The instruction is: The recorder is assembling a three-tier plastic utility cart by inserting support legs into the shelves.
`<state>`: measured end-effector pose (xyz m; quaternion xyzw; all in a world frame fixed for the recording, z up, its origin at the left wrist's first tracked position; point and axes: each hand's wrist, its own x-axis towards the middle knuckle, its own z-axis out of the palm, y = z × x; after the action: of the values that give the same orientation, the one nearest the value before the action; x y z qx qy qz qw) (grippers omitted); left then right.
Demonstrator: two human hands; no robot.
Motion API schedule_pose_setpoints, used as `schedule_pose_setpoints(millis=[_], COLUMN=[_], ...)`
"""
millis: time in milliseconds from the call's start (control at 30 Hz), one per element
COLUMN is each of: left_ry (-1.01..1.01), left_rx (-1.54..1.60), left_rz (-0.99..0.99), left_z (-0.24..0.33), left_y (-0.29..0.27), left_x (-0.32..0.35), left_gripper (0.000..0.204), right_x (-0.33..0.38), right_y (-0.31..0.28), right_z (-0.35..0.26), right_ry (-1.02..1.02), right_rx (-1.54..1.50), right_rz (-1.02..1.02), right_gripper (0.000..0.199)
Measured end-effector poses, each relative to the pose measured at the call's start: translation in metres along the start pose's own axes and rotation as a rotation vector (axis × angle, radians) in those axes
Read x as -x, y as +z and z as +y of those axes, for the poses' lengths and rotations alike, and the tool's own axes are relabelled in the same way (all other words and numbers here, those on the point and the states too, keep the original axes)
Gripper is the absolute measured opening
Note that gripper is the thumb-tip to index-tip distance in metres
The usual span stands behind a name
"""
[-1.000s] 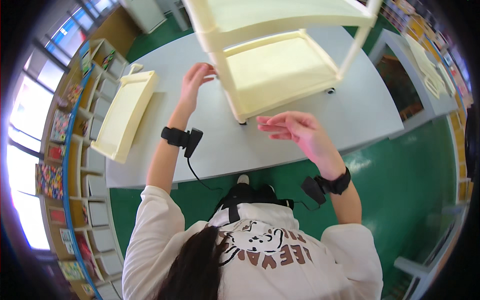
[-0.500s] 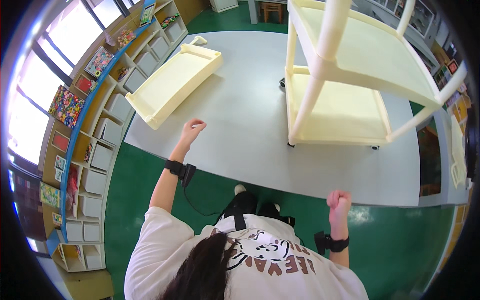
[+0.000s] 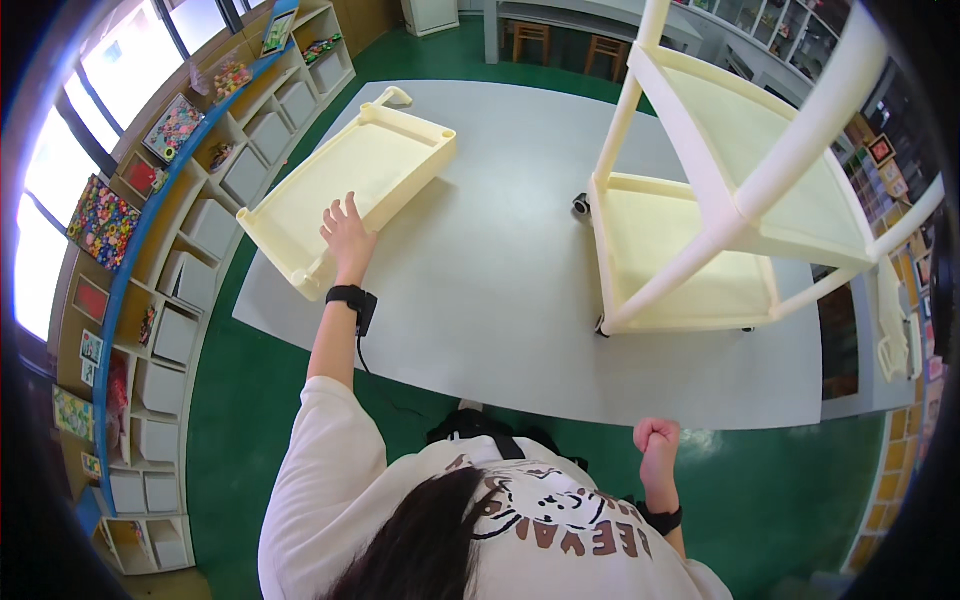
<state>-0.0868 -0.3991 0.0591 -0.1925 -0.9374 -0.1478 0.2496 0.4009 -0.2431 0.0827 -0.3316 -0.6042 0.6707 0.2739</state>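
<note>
A cream plastic tray shelf (image 3: 330,175) with raised sides lies at the left of the table, its open face up. My left hand (image 3: 348,240) reaches over the tray's near right edge, fingers spread. I cannot tell whether it touches the rim. Off the table's front edge my right hand (image 3: 657,445) is closed in a fist, and whatever may be inside is hidden. On the right of the table stands a cream trolley frame (image 3: 700,160) with two shelves, upright posts and black castors (image 3: 581,204).
The grey table (image 3: 480,300) has a curved front edge before my body. A cream part with a cut-out grip (image 3: 888,320) is beyond the table's right end. Low shelves with white bins (image 3: 185,280) line the left wall. Wooden stools (image 3: 531,42) stand at the back.
My left hand has moved forward to the tray shelf, and its fingers have spread. My right hand stays in a fist. The whole view has shifted a little.
</note>
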Motion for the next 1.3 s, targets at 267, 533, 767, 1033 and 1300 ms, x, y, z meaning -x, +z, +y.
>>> schedule_pose_setpoints(millis=[267, 533, 767, 1033, 1300], left_ry=[0.15, 0.269, 0.153, 0.188, 0.186], left_rx=[-0.35, -0.432, -0.246, -0.105, 0.009], left_rz=[-0.062, 0.241, -0.221, -0.252, -0.218], left_z=[-0.014, -0.005, -0.002, -0.012, -0.024], left_y=[0.057, 0.088, 0.078, 0.057, 0.016], left_x=[-0.014, -0.012, -0.025, -0.031, -0.014], left_gripper=[0.047, 0.024, 0.023, 0.028, 0.028], right_x=[-0.009, -0.021, -0.028, -0.045, -0.063], right_y=[0.046, 0.09, 0.119, 0.106, 0.099], right_z=[-0.013, -0.013, -0.007, -0.007, -0.001], right_ry=[0.054, -0.007, -0.146, -0.467, -0.546], right_rx=[0.097, 0.232, 0.58, 0.951, 0.97], right_rz=[0.093, 0.111, 0.03, -0.144, -0.236], right_gripper=[0.016, 0.018, 0.013, 0.009, 0.009])
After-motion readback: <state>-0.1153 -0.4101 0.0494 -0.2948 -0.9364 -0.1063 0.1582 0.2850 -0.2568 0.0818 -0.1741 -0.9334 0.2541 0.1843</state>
